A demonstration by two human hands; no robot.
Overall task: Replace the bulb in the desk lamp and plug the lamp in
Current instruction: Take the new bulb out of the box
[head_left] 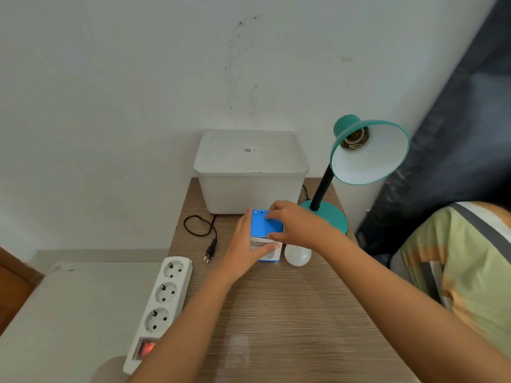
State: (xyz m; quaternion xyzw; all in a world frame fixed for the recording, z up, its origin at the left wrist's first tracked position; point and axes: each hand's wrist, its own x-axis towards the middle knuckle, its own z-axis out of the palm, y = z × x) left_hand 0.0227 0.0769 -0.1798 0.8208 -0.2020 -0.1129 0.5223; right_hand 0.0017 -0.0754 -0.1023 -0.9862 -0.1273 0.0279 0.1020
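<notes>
Wood-grain table point(290, 313) against a white wall point(110, 92); both hands, left point(246, 241) and right point(296, 225), grip a blue box point(264, 225); bulb point(297, 255) beside it.

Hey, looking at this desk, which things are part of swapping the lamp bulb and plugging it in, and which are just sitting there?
Part of the job:
- desk lamp, socket empty
- blue bulb box, held by left hand and right hand
- loose white bulb
- lamp plug, unplugged
- power strip, switch lit

Just lying about:
- white lidded bin
- striped cloth
</notes>
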